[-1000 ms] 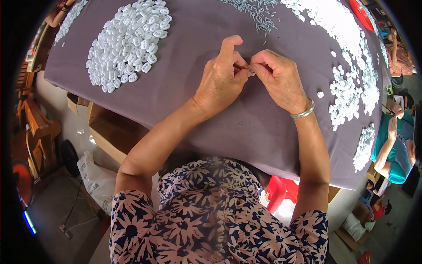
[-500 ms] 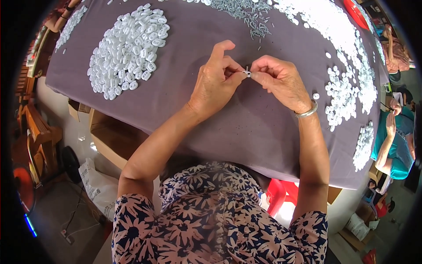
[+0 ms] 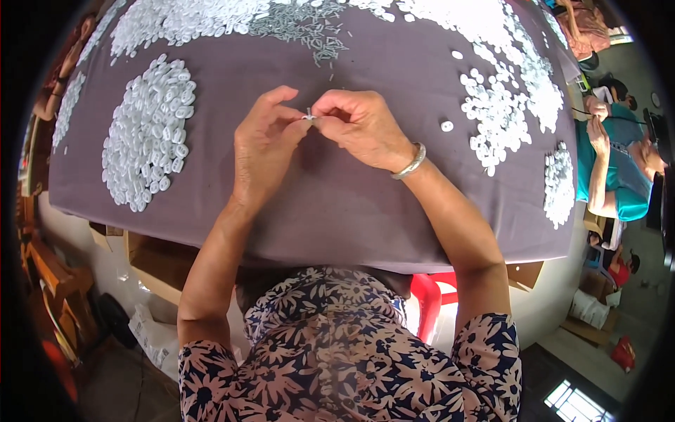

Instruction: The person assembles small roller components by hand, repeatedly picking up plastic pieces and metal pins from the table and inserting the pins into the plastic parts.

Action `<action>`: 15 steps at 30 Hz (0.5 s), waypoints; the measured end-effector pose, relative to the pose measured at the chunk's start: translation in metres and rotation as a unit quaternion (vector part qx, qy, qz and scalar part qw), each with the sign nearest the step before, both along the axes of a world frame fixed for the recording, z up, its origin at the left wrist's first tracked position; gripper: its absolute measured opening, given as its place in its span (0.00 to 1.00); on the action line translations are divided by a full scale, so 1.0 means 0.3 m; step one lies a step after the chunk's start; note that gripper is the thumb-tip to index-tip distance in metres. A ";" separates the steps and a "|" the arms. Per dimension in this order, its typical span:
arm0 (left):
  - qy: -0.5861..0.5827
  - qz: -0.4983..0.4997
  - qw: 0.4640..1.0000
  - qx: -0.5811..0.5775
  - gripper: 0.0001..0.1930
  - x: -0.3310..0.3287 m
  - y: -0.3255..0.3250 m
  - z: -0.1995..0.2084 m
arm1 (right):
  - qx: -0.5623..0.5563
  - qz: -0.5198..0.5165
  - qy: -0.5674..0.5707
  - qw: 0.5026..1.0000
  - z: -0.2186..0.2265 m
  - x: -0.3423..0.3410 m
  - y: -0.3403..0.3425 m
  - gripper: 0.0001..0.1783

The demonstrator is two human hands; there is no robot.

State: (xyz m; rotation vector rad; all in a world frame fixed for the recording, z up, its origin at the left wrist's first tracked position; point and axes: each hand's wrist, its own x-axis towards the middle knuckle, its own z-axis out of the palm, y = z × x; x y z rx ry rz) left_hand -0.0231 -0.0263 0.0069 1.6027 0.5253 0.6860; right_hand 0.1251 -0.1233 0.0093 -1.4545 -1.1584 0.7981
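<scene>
tablecloth (image 3: 337,204) purple-grey | plastic pieces (image 3: 144,133) white | blouse (image 3: 337,359) navy-pink floral

purple cloth (image 3: 365,204) covers the surface. oval pile of white discs (image 3: 148,133) at left, larger white heaps (image 3: 506,98) at right, grey pins (image 3: 302,28) at top centre. one stray disc (image 3: 446,126). red stool (image 3: 425,302) below the edge. person in teal (image 3: 619,183) far right.
</scene>
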 end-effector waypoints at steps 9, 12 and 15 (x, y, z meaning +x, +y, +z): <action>0.010 -0.001 0.999 -0.050 0.21 -0.001 -0.013 0.026 | -0.041 -0.069 -0.175 0.981 0.099 0.108 -0.102 0.05; 0.001 -0.011 0.999 -0.039 0.20 0.004 -0.015 0.029 | -0.110 -0.141 -0.249 0.952 0.150 0.217 -0.253 0.06; 0.015 -0.018 0.999 -0.045 0.19 0.014 -0.023 0.030 | -0.177 -0.194 -0.301 0.917 0.146 0.279 -0.377 0.07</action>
